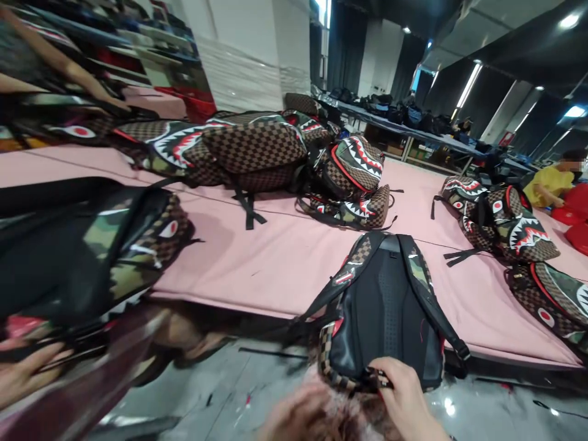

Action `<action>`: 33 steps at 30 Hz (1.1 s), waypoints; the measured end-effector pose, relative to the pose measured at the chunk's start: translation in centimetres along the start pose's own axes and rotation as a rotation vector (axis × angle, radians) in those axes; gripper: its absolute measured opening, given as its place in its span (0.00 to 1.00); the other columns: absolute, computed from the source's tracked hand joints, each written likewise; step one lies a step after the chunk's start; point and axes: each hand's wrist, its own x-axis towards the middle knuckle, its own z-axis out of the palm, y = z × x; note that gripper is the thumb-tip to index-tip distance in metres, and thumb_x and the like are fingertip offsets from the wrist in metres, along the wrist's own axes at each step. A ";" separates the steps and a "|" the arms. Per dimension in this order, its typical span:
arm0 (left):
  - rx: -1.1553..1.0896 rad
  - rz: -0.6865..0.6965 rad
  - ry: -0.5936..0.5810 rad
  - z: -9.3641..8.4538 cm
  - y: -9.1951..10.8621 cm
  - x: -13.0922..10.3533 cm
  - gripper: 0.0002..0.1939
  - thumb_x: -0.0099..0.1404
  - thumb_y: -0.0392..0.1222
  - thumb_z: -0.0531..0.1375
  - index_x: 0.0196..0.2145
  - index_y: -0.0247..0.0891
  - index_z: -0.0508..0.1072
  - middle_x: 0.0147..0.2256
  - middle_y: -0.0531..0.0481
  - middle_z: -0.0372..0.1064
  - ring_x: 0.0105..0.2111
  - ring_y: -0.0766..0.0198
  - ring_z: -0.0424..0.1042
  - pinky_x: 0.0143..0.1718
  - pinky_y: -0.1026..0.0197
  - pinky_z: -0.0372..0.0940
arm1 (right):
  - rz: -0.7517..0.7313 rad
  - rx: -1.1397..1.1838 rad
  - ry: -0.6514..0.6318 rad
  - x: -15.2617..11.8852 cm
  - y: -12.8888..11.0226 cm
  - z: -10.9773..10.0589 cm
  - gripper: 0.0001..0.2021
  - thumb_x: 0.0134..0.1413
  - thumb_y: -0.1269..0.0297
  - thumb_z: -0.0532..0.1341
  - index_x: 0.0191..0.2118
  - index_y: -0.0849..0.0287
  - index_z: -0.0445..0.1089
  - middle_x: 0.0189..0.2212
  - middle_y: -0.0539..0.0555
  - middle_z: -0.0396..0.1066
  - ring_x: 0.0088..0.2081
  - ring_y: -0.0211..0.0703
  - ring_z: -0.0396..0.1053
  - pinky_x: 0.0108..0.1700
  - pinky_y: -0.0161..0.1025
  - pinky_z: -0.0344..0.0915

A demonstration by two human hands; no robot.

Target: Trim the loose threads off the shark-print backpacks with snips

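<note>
A backpack with brown checkered sides and a black padded back panel lies back-up across the pink table's front edge. Its shoulder straps fan out to either side, and its near end hangs over the edge. My right hand is closed at that near end, its thumb and fingers pinched on a small black part of the backpack whose kind is unclear. Lower and to the left, my left hand is smeared by motion close to the backpack's corner; its fingers cannot be made out.
Several shark-mouth checkered backpacks are heaped along the back of the pink table, with others at right. At left, a co-worker's hand is by another backpack. A person in yellow sits far right.
</note>
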 end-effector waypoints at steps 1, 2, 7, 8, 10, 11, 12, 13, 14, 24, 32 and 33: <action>-0.098 -0.085 0.062 -1.2 0.1 0.4 0.22 0.55 0.60 0.56 0.35 0.39 0.74 0.31 0.48 0.75 0.32 0.57 0.74 0.35 0.56 0.69 | 0.039 0.018 0.010 -0.6 0.5 0.1 0.15 0.49 0.75 0.51 0.38 0.54 0.71 0.32 0.52 0.73 0.34 0.42 0.71 0.38 0.36 0.65; -0.171 -0.145 0.187 -2.3 0.2 1.1 0.23 0.54 0.60 0.57 0.36 0.39 0.74 0.32 0.47 0.76 0.34 0.56 0.74 0.39 0.56 0.68 | 0.079 0.030 0.024 -1.1 0.9 0.1 0.13 0.50 0.74 0.53 0.38 0.54 0.70 0.31 0.51 0.73 0.34 0.42 0.71 0.37 0.35 0.65; -0.343 -0.159 0.416 -5.2 0.4 6.9 0.33 0.45 0.61 0.62 0.43 0.35 0.70 0.47 0.37 0.70 0.48 0.51 0.67 0.49 0.51 0.61 | 0.271 0.063 0.086 -2.5 0.9 -0.4 0.11 0.55 0.62 0.55 0.44 0.55 0.64 0.32 0.50 0.71 0.33 0.40 0.69 0.37 0.33 0.64; -0.357 -0.171 0.368 -5.2 0.4 7.9 0.32 0.44 0.60 0.63 0.42 0.34 0.71 0.47 0.36 0.70 0.48 0.49 0.68 0.48 0.49 0.61 | 0.289 0.086 0.090 -2.5 0.8 -0.4 0.10 0.57 0.61 0.53 0.44 0.55 0.63 0.33 0.50 0.70 0.35 0.40 0.69 0.38 0.33 0.63; -0.381 -0.187 0.250 -5.0 0.7 9.1 0.30 0.42 0.56 0.66 0.39 0.33 0.73 0.43 0.34 0.72 0.45 0.47 0.70 0.46 0.47 0.62 | 0.303 0.136 0.080 -2.4 0.5 -0.3 0.10 0.59 0.59 0.51 0.43 0.55 0.63 0.32 0.50 0.69 0.34 0.39 0.68 0.37 0.32 0.62; -0.395 -0.182 0.197 -4.8 1.1 9.2 0.28 0.40 0.53 0.67 0.37 0.32 0.74 0.42 0.35 0.73 0.44 0.47 0.71 0.46 0.47 0.62 | 0.301 0.160 0.070 -2.2 0.4 -0.2 0.10 0.59 0.59 0.51 0.42 0.56 0.64 0.30 0.50 0.69 0.32 0.39 0.67 0.35 0.32 0.62; -0.409 -0.168 0.157 -4.6 1.6 9.0 0.27 0.39 0.50 0.68 0.37 0.32 0.74 0.41 0.35 0.73 0.44 0.47 0.71 0.47 0.48 0.62 | 0.293 0.184 0.063 -2.0 0.3 -0.1 0.10 0.59 0.58 0.52 0.41 0.56 0.64 0.29 0.49 0.68 0.31 0.39 0.66 0.34 0.32 0.61; -0.424 -0.150 0.131 -4.3 2.3 8.5 0.26 0.39 0.49 0.69 0.37 0.33 0.74 0.42 0.37 0.73 0.44 0.48 0.70 0.48 0.50 0.61 | 0.280 0.208 0.062 -1.8 0.1 0.0 0.10 0.59 0.58 0.52 0.41 0.56 0.64 0.27 0.49 0.67 0.29 0.38 0.65 0.32 0.32 0.61; -0.444 -0.127 0.114 -3.9 3.2 7.8 0.27 0.41 0.49 0.68 0.39 0.34 0.74 0.43 0.39 0.73 0.45 0.50 0.70 0.49 0.52 0.61 | 0.262 0.233 0.069 -1.5 -0.1 0.0 0.10 0.58 0.58 0.53 0.41 0.57 0.64 0.26 0.49 0.67 0.29 0.38 0.64 0.32 0.32 0.60; -0.560 -0.033 0.198 -0.1 11.0 2.1 0.28 0.48 0.43 0.67 0.48 0.39 0.68 0.43 0.44 0.71 0.45 0.57 0.69 0.46 0.63 0.63 | -0.022 0.223 0.200 2.9 -1.7 -1.0 0.08 0.51 0.62 0.60 0.38 0.58 0.67 0.26 0.50 0.70 0.24 0.36 0.66 0.26 0.31 0.63; -0.563 -0.060 0.251 1.0 11.8 1.6 0.27 0.44 0.40 0.69 0.45 0.41 0.71 0.34 0.50 0.73 0.38 0.62 0.71 0.42 0.67 0.64 | -0.229 0.055 0.099 4.7 -1.1 -2.0 0.07 0.52 0.63 0.60 0.36 0.58 0.69 0.25 0.51 0.72 0.23 0.35 0.67 0.24 0.31 0.62; -0.563 -0.060 0.255 1.1 11.8 1.6 0.27 0.44 0.40 0.69 0.45 0.41 0.71 0.34 0.50 0.73 0.38 0.62 0.71 0.42 0.68 0.64 | -0.246 0.037 0.082 4.9 -1.2 -2.2 0.07 0.52 0.62 0.60 0.37 0.58 0.69 0.24 0.51 0.72 0.23 0.35 0.66 0.25 0.31 0.62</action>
